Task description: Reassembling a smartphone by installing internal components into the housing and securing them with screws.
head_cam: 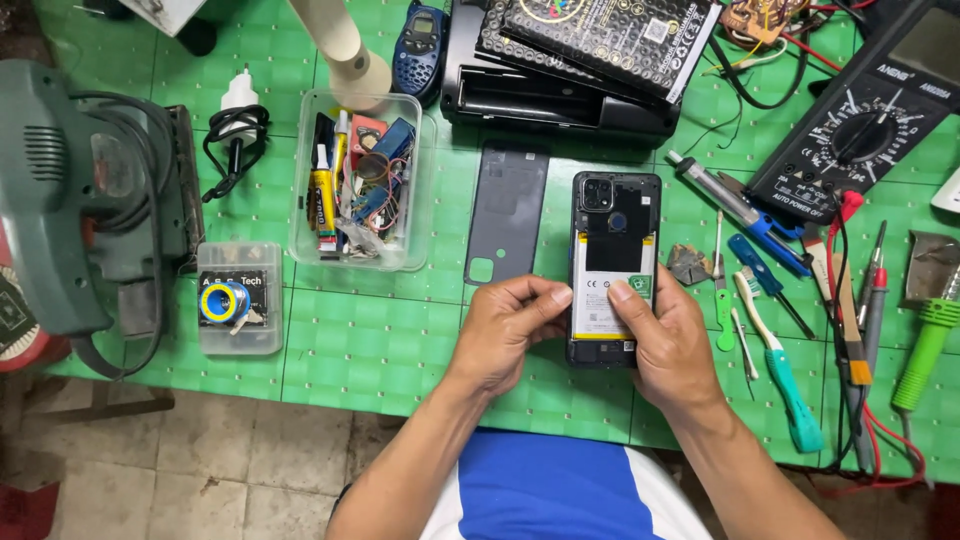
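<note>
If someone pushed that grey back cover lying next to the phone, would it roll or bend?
The back cover looks thin and flat, so it would probably slide on the green mat, not roll. It likely weighs little and may flex slightly if lifted by one end.

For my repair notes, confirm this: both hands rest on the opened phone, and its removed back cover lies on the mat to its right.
Wrong side. In the head view, the back cover lies left of the opened phone. The left hand and right hand do rest on the phone.
</note>
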